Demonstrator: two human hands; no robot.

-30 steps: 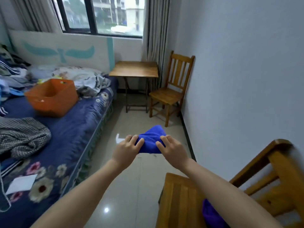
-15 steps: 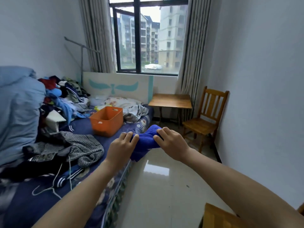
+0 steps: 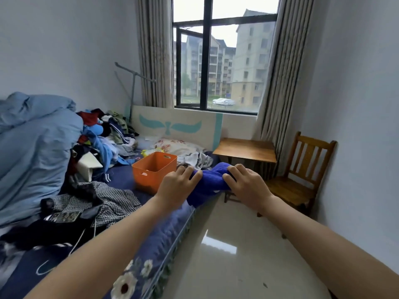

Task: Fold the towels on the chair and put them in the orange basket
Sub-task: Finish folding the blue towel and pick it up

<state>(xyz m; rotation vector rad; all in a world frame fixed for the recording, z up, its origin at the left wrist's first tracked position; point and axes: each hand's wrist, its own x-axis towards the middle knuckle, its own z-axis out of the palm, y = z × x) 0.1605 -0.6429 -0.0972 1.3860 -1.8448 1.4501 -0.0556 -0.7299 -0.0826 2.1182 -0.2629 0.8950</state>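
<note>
Curtained window [image 3: 224, 61], glossy floor [image 3: 237, 255], perhaps overcast.

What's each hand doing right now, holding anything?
Left hand: gripping the blue towel at its left end.
Right hand: gripping the same towel at its right end.

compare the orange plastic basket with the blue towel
The orange plastic basket is rigid and boxy; the blue towel is soft and bunched. The basket rests on the bed, untouched; the towel is gripped by the left hand and right hand.
</note>
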